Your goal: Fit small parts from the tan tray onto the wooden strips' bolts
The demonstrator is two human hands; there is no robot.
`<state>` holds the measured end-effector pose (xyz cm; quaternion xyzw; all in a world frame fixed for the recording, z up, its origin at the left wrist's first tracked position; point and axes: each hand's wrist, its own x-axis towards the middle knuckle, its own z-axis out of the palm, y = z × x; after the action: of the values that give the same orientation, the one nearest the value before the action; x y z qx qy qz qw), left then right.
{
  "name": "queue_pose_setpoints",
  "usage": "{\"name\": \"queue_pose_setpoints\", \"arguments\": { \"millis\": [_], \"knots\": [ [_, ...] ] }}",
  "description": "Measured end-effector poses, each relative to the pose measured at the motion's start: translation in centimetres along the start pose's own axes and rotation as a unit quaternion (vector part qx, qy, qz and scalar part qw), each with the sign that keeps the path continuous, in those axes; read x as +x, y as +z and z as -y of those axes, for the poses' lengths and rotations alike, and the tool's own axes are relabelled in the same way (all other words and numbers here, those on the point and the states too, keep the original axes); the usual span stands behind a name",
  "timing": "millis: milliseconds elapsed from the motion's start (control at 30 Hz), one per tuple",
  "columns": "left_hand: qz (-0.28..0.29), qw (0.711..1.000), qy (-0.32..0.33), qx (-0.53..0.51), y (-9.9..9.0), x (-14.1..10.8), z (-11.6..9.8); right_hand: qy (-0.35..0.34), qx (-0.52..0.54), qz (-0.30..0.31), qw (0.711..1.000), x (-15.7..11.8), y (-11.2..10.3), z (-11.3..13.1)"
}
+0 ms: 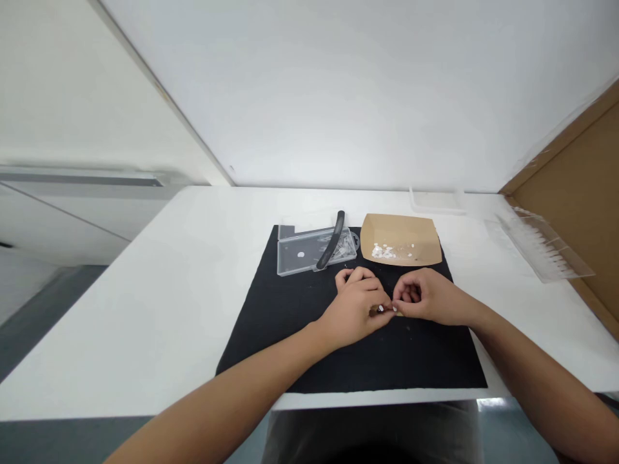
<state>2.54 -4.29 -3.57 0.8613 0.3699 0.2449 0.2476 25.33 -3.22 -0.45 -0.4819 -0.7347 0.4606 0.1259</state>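
While the fingertips of both hands are held nearly together just in front of the brown paper tray point(406, 225), a small pale piece point(381, 309) is pinched between the thumb and forefinger of the left hand point(356, 306). A tiny white bit point(394, 309) is caught at the pressed-together thumb and forefinger of the right hand point(435, 296); whether it is part of the same piece cannot be told. Both lie over the black mat point(271, 322), on the tray's near side.

Work on the held piece is judged to be under way, since neither pinch is released. White scraps point(382, 251) are already gathered in the tray, mostly toward its left end. To the tray's left, many loose slivers point(344, 247) are left in the clear box point(290, 261), across which a dark curved strip point(331, 241) is laid. How many pieces have been dealt with cannot be counted, and no finished one can be told apart.
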Motion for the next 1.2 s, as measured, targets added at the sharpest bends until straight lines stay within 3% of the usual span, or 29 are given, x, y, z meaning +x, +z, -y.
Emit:
{"name": "queue_pose_setpoints", "arguments": {
  "millis": [167, 300, 433, 500, 567, 633, 800, 1200],
  "knots": [
    [0.003, 1.000, -0.003, -0.010, -0.1, -0.1, 0.0, -0.019, -0.007, -0.041, 0.999, -0.4, -0.6, 0.2],
    [0.001, 1.000, 0.000, -0.021, -0.1, -0.1, 0.1, -0.028, -0.019, -0.161, 0.986, -1.3, -2.4, 0.3],
    [0.001, 1.000, 0.004, -0.023, -0.1, -0.1, 0.1, 0.015, -0.118, -0.363, 0.924, -1.9, -5.3, -1.1],
    [0.003, 1.000, 0.003, -0.021, -0.1, -0.1, 0.2, 0.058, -0.202, -0.424, 0.881, -2.1, -7.0, -2.7],
    [0.005, 1.000, 0.003, -0.019, -0.1, -0.1, 0.2, 0.113, -0.265, -0.426, 0.858, -2.2, -8.7, -4.6],
    [0.006, 1.000, 0.004, -0.018, -0.1, -0.2, 0.3, 0.155, -0.319, -0.388, 0.851, -2.4, -10.1, -6.5],
    [0.011, 1.000, 0.012, -0.013, 0.0, -0.3, 0.6, 0.164, -0.331, -0.309, 0.876, -2.0, -11.3, -9.8],
    [0.014, 1.000, 0.011, -0.017, -0.1, -0.2, 0.5, 0.152, -0.291, -0.295, 0.897, -1.6, -12.1, -12.8]
  ]
}}
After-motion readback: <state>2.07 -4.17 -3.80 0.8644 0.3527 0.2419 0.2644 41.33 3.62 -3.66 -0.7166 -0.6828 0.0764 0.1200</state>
